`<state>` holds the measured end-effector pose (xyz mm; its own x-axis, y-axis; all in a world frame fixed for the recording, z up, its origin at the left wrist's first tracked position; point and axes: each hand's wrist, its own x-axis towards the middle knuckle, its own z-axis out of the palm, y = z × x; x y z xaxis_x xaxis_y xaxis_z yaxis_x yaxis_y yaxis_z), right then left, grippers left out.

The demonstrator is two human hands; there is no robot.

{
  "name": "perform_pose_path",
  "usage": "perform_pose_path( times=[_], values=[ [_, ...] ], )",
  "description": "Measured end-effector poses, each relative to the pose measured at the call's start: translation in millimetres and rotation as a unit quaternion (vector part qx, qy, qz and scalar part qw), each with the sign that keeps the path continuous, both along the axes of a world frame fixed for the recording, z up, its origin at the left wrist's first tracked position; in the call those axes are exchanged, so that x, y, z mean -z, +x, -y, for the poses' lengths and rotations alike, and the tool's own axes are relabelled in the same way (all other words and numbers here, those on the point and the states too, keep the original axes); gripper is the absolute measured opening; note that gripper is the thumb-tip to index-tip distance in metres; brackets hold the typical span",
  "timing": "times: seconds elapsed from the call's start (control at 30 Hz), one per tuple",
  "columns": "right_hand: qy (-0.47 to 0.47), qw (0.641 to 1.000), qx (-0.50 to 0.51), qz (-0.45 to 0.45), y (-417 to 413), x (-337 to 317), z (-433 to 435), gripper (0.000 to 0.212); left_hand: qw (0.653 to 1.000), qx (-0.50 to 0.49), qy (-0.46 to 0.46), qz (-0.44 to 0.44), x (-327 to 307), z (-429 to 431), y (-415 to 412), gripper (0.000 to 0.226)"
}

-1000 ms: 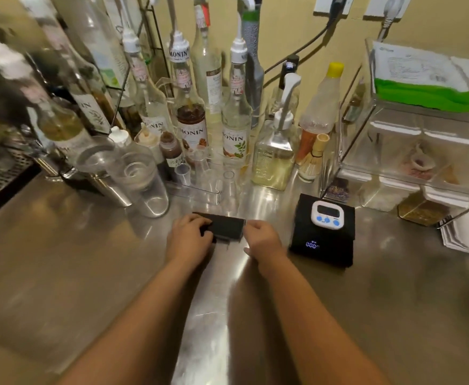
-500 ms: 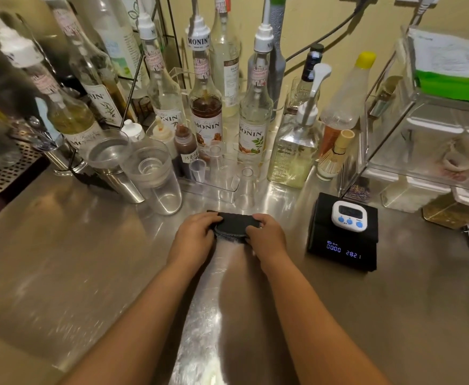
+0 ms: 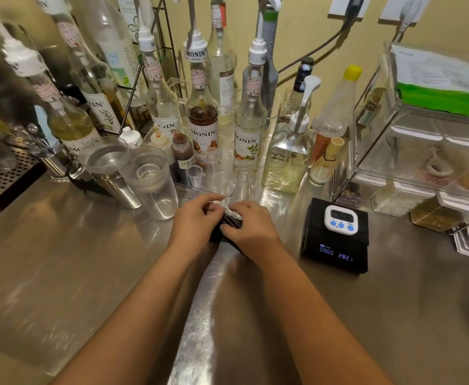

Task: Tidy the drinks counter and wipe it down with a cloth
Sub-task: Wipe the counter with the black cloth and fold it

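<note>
While both hands bunch the dark cloth (image 3: 229, 227) on the steel worktop (image 3: 61, 262), it lies directly under the grip — left hand (image 3: 196, 218) and right hand (image 3: 248, 229) closed on it, equally near; clear tray (image 3: 200, 190) just beyond.

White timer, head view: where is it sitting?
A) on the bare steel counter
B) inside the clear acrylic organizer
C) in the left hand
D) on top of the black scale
D: the white timer lies on the top face of the black scale, whose lit display shows below it; both hands are off to the left, on the dark cloth.
</note>
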<state>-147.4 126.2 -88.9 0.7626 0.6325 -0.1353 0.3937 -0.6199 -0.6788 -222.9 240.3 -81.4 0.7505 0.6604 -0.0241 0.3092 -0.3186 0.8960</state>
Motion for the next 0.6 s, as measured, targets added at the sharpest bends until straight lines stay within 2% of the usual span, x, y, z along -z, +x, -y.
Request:
perform_pose_path(
  times=[0.13, 0.33, 0.43, 0.5, 0.6],
  values=[
    [0.049, 0.998, 0.016, 0.027, -4, -25, 4, 0.021, 0.999, 0.034, 0.001, 0.039, -32, 8, 2, 0.022],
    [0.095, 0.994, -0.002, 0.049, -12, -83, 18, 0.015, 0.99, 0.075, 0.043, 0.114, -69, 11, -11, 0.025],
    [0.113, 0.992, -0.01, 0.05, -19, -113, 30, 0.018, 0.987, 0.098, 0.087, 0.092, -79, 11, -21, 0.032],
    [0.131, 0.991, -0.01, 0.031, -21, -126, 37, 0.016, 0.989, 0.129, 0.029, 0.062, -77, 7, -26, 0.028],
    [0.161, 0.987, 0.008, 0.009, -28, -139, 50, 0.015, 0.98, 0.167, -0.104, 0.031, -69, 9, -40, 0.016]
  ],
)
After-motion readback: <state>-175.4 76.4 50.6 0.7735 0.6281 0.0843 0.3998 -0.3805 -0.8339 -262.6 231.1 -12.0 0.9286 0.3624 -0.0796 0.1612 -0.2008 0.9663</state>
